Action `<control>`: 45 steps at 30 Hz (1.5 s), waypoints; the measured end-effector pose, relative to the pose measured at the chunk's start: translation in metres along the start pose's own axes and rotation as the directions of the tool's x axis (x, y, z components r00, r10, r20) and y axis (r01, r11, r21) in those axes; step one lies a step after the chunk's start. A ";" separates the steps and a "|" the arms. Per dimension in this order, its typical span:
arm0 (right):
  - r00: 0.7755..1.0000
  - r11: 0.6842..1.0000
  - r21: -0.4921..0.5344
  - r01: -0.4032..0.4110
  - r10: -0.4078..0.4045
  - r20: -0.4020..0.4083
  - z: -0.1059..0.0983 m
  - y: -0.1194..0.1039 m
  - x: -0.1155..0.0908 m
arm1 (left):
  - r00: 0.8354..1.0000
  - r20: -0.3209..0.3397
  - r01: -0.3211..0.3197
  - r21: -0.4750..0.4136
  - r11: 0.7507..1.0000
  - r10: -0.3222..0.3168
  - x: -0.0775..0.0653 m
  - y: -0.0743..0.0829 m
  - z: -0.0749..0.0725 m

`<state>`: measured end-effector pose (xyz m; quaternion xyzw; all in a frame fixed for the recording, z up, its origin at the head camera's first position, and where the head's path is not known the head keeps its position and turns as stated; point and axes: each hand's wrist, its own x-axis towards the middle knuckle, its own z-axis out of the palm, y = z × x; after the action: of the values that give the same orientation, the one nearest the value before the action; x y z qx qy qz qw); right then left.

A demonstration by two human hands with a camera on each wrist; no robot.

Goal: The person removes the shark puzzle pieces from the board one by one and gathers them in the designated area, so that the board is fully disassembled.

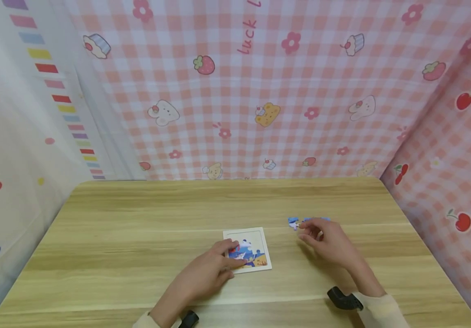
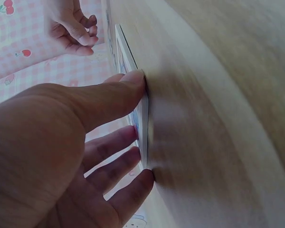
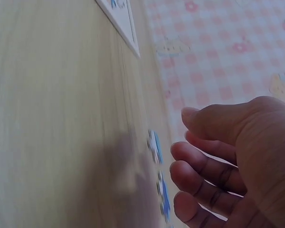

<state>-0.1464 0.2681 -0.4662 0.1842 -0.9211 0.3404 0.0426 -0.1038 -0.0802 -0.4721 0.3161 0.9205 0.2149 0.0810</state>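
Note:
A square white-framed jigsaw puzzle lies on the table, its lower part filled with blue and orange picture pieces. My left hand rests on its left side, one finger laid over the picture. In the left wrist view, the thumb touches the board's near edge and the other fingertips rest along its side. To the right, my right hand hovers beside loose blue puzzle pieces, partly hiding them. The right wrist view shows its fingers loosely bent, holding nothing, apart from the pieces.
The wood-grain table runs back to a pink checked cloth. A cherry-print cloth hangs on the right and a dotted white one on the left. A black strap piece sits at the right wrist.

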 end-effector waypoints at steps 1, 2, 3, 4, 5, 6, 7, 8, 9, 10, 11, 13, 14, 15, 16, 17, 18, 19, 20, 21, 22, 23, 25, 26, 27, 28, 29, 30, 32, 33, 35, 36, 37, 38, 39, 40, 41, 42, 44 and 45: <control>1.000 1.000 0.010 -0.001 0.001 0.007 0.003 -0.002 0.002 | 1.000 -0.001 -0.002 0.001 1.000 0.002 0.000 -0.001 0.000; 1.000 1.000 0.018 -0.003 0.003 0.014 0.005 -0.005 0.003 | 1.000 -0.003 -0.004 0.000 1.000 0.004 0.000 -0.002 0.000; 1.000 1.000 0.025 -0.002 0.002 0.020 0.008 -0.008 0.005 | 1.000 -0.005 -0.004 -0.003 1.000 0.004 0.000 -0.002 0.000; 1.000 1.000 0.029 -0.001 0.000 0.028 0.011 -0.011 0.007 | 1.000 -0.006 -0.004 -0.002 1.000 0.004 0.000 -0.003 0.001; 0.999 0.999 0.032 -0.001 0.000 0.036 0.014 -0.014 0.008 | 1.000 -0.007 -0.004 -0.002 1.000 0.004 0.000 -0.003 0.001; 0.999 0.999 0.033 0.000 -0.001 0.045 0.017 -0.017 0.010 | 1.000 -0.008 -0.003 -0.005 1.000 0.003 0.000 -0.004 0.001; 0.999 0.999 0.033 -0.002 0.000 0.051 0.020 -0.020 0.011 | 1.000 -0.006 -0.001 -0.007 1.000 0.001 0.000 -0.004 0.001; 0.998 0.999 0.033 -0.005 0.003 0.059 0.023 -0.023 0.012 | 1.000 -0.006 0.000 -0.008 1.000 0.000 0.001 -0.004 0.001; 0.998 0.999 0.035 -0.010 0.007 0.066 0.026 -0.026 0.013 | 1.000 -0.005 0.001 -0.008 1.000 -0.001 0.001 -0.004 0.001; 0.997 0.999 0.035 -0.013 0.011 0.077 0.028 -0.030 0.015 | 1.000 -0.003 0.003 -0.008 1.000 -0.003 0.001 -0.003 0.001; 0.996 0.999 0.033 -0.017 0.014 0.086 0.031 -0.033 0.016 | 1.000 -0.002 0.005 -0.010 1.000 -0.005 0.001 -0.003 0.001; 0.995 0.999 0.036 -0.016 0.012 0.101 0.037 -0.039 0.019 | 1.000 -0.002 0.007 -0.010 1.000 -0.007 0.001 -0.002 0.001; 0.994 0.999 0.037 -0.017 0.013 0.111 0.040 -0.042 0.021 | 1.000 -0.003 0.008 -0.012 1.000 -0.008 0.001 -0.002 0.000; 0.993 0.999 0.040 -0.016 0.011 0.118 0.043 -0.045 0.022 | 1.000 -0.005 0.010 -0.014 1.000 -0.010 0.001 -0.002 0.000; 0.992 0.999 0.045 -0.011 0.005 0.126 0.046 -0.048 0.023 | 1.000 -0.006 0.011 -0.016 1.000 -0.011 0.001 -0.001 0.000; 0.991 0.999 0.052 -0.009 0.002 0.132 0.049 -0.050 0.025 | 1.000 -0.008 0.010 -0.017 1.000 -0.010 0.001 -0.001 0.000; 0.990 0.998 0.058 -0.004 -0.004 0.139 0.052 -0.053 0.026 | 1.000 -0.009 0.011 -0.017 1.000 -0.012 0.001 -0.001 0.001; 0.989 0.998 0.063 -0.002 -0.007 0.146 0.054 -0.055 0.027 | 1.000 -0.008 0.014 -0.019 1.000 -0.014 0.001 -0.001 0.001; 0.988 0.998 0.062 -0.001 -0.009 0.153 0.057 -0.057 0.028 | 1.000 -0.008 0.014 -0.018 1.000 -0.015 0.001 -0.001 0.001; 0.987 0.998 0.063 0.004 -0.014 0.159 0.060 -0.059 0.029 | 1.000 -0.008 0.014 -0.017 1.000 -0.014 0.001 -0.001 0.001; 0.986 0.998 0.062 0.006 -0.017 0.166 0.063 -0.061 0.029 | 1.000 -0.007 0.015 -0.017 1.000 -0.015 0.000 -0.002 0.002; 0.985 0.998 0.059 0.008 -0.018 0.170 0.066 -0.062 0.030 | 1.000 -0.006 0.016 -0.018 1.000 -0.016 0.000 -0.002 0.002; 0.984 0.998 0.056 0.008 -0.018 0.177 0.072 -0.066 0.031 | 1.000 -0.005 0.016 -0.018 1.000 -0.016 0.000 -0.002 0.002; 0.984 0.999 0.054 0.007 -0.017 0.178 0.074 -0.067 0.032 | 1.000 -0.006 0.014 -0.021 1.000 -0.014 0.000 -0.002 0.002; 0.984 0.999 0.052 0.005 -0.014 0.180 0.076 -0.069 0.032 | 1.000 -0.007 0.013 -0.023 1.000 -0.013 0.001 -0.003 0.002; 0.984 0.999 0.047 0.001 -0.010 0.180 0.078 -0.070 0.032 | 1.000 -0.008 0.012 -0.025 1.000 -0.012 0.001 -0.003 0.002; 0.984 0.999 0.042 -0.003 -0.005 0.178 0.080 -0.071 0.032 | 1.000 -0.009 0.008 -0.023 1.000 -0.009 0.001 -0.003 0.002; 0.985 0.999 0.033 -0.006 0.000 0.172 0.082 -0.072 0.031 | 1.000 -0.011 0.005 -0.023 1.000 -0.006 0.001 -0.003 0.002; 0.987 1.000 0.008 -0.014 0.012 0.158 0.085 -0.073 0.031 | 1.000 -0.014 0.002 -0.025 1.000 -0.002 0.001 -0.003 0.002; 0.989 1.000 -0.001 -0.017 0.017 0.150 0.086 -0.074 0.030 | 1.000 -0.016 0.000 -0.026 1.000 -0.001 0.001 -0.004 0.002; 0.991 1.000 -0.019 -0.025 0.027 0.129 0.089 -0.074 0.030 | 1.000 -0.019 0.000 -0.029 1.000 0.000 0.001 -0.004 0.002; 0.992 0.999 -0.025 -0.028 0.031 0.121 0.090 -0.074 0.030 | 1.000 -0.020 0.001 -0.029 1.000 -0.002 0.001 -0.004 0.002; 0.993 0.999 -0.028 -0.031 0.034 0.115 0.091 -0.075 0.030 | 1.000 -0.020 0.003 -0.030 1.000 -0.003 0.002 -0.004 0.002; 0.993 0.999 -0.030 -0.034 0.037 0.111 0.092 -0.075 0.030 | 1.000 -0.020 0.004 -0.029 1.000 -0.005 0.001 -0.004 0.002; 0.993 0.999 -0.031 -0.036 0.039 0.108 0.092 -0.075 0.030 | 1.000 -0.020 0.005 -0.027 1.000 -0.005 0.001 -0.004 0.002; 0.994 0.999 -0.032 -0.038 0.042 0.106 0.092 -0.075 0.030 | 1.000 -0.018 0.007 -0.025 1.000 -0.007 0.001 -0.004 0.001; 0.993 0.999 -0.033 -0.041 0.044 0.105 0.093 -0.076 0.030 | 1.000 -0.014 0.009 -0.022 1.000 -0.010 0.001 -0.003 0.001; 0.993 0.998 -0.034 -0.044 0.047 0.107 0.093 -0.076 0.030 | 1.000 -0.012 0.010 -0.020 1.000 -0.010 0.002 -0.003 0.001; 0.992 0.998 -0.038 -0.052 0.056 0.112 0.093 -0.076 0.030 | 1.000 -0.005 0.014 -0.017 1.000 -0.014 0.002 -0.002 0.001; 0.992 0.998 -0.035 -0.057 0.060 0.114 0.093 -0.076 0.030 | 1.000 -0.001 0.016 -0.017 1.000 -0.016 0.002 -0.002 0.002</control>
<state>-0.1416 0.1459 -0.4848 0.1757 -0.9323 0.3156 -0.0175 -0.1056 -0.0798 -0.4742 0.3081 0.9211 0.2222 0.0851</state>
